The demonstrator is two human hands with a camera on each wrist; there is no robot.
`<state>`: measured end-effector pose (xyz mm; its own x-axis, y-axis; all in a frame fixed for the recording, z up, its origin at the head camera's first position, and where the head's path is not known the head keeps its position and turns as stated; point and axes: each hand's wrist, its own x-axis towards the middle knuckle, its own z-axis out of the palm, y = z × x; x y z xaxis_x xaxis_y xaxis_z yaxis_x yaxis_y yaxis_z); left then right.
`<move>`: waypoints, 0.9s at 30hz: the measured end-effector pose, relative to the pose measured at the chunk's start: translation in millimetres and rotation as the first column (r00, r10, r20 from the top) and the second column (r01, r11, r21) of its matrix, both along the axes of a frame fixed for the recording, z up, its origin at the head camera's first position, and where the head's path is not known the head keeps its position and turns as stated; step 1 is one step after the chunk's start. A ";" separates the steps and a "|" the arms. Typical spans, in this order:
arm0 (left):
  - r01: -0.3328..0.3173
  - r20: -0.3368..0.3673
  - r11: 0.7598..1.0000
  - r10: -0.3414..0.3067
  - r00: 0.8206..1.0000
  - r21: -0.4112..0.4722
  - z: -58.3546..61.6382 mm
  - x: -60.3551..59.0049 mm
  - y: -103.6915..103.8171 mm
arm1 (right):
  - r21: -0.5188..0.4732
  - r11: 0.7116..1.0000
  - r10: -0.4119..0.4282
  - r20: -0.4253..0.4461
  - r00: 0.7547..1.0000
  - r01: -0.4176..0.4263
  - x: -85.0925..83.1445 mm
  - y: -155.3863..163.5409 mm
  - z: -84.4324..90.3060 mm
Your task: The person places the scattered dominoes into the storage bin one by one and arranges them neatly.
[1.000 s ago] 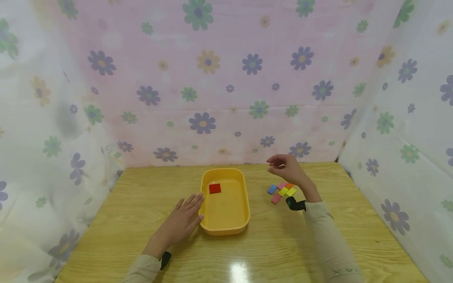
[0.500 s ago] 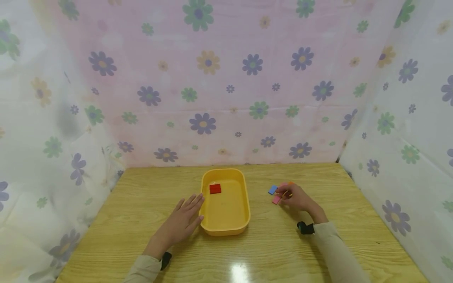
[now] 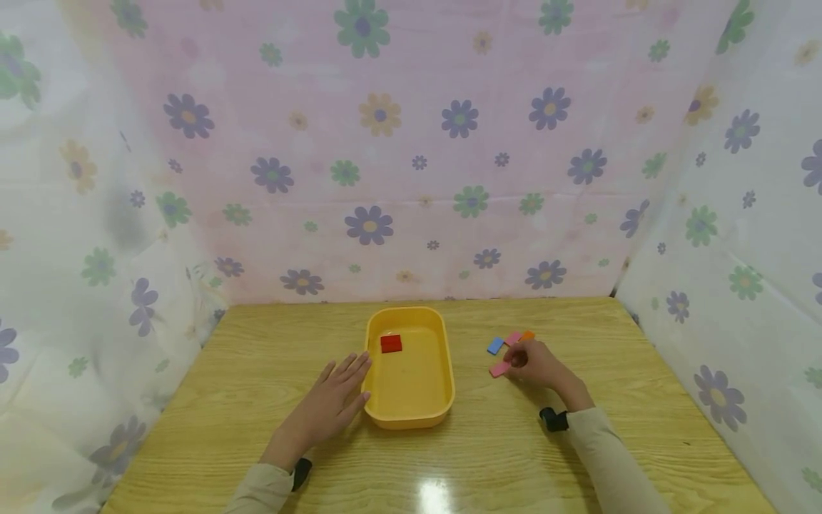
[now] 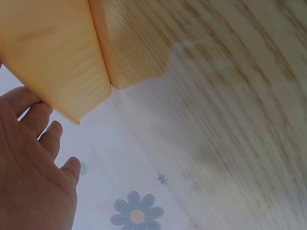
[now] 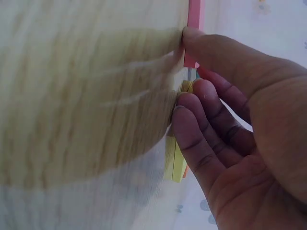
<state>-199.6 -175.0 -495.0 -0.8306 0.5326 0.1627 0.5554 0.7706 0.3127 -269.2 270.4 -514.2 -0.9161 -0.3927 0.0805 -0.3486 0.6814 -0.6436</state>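
My left hand (image 3: 323, 402) lies with straight fingers against the left rim of a yellow plastic tray (image 3: 409, 421). In the left wrist view, the fingertips touch the tray's edge (image 4: 62, 72). Red blocks (image 3: 391, 344) lie inside the tray, towards its far left. On the table to the right, my right hand (image 3: 539, 368) pinches a flat pink block (image 3: 498, 370) between thumb and index finger. The right wrist view has the thumb on the pink block's side (image 5: 194, 33); the other fingers curl beside yellow blocks (image 5: 175, 160), which the hand covers in the head view.
Just beyond the right hand lie a blue block (image 3: 495, 346), another pink block (image 3: 513, 338) and an orange block (image 3: 527, 335). Flowered cloth (image 3: 411, 178) hangs behind the wooden table (image 3: 359, 471) and along both sides.
My right hand has come down from above the loose blocks to the table and taken hold of the nearer pink block, which has shifted slightly and turned. The left hand and tray stay put.
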 end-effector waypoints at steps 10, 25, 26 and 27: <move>0.003 -0.004 1.000 -0.003 1.000 0.000 -0.9 -0.4 0.0 | 0.019 1.000 -0.025 0.038 0.999 0.024 6.5 -2.1 2.6; -0.001 -0.004 1.000 0.001 1.000 0.011 0.2 0.8 0.7 | -0.027 0.998 -0.052 0.022 0.998 0.053 5.8 2.9 -8.3; 0.000 -0.009 1.000 0.000 1.000 0.013 0.4 1.2 0.9 | -0.028 0.998 -0.051 0.017 0.999 0.051 5.9 2.9 -8.7; -0.001 -0.013 1.000 0.001 1.000 0.016 0.3 1.4 1.1 | -0.028 0.999 -0.045 0.009 0.999 0.045 6.1 3.0 -8.9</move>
